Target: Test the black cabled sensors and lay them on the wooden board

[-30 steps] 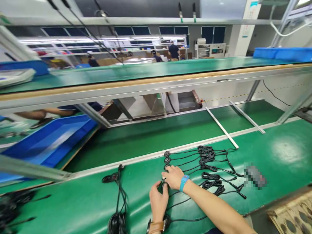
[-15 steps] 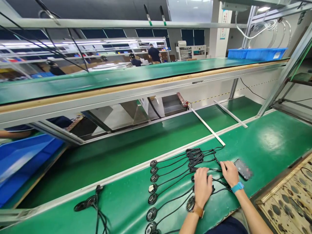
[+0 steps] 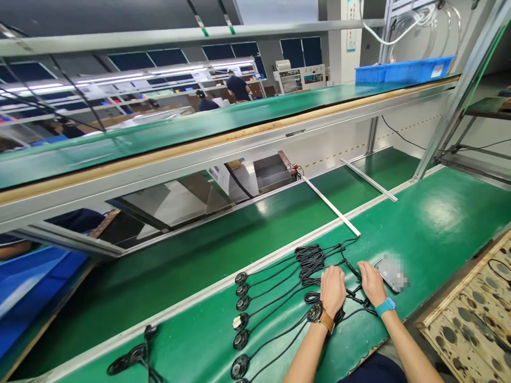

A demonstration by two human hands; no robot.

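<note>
The left hand (image 3: 333, 290), palm down with fingers together, lies over the coiled black cables (image 3: 310, 261); its grip cannot be told. The right hand (image 3: 371, 282), well within reach of the left but apart from it, rests beside the cables' plug ends (image 3: 351, 269); its fingertips' hold is likewise unclear. Right of it lies a dark phone (image 3: 387, 272). Leftward, the cables run to round black discs (image 3: 240, 367) in a row on the green bench (image 3: 451, 213). A perforated board (image 3: 471, 319) stands at lower right.
</note>
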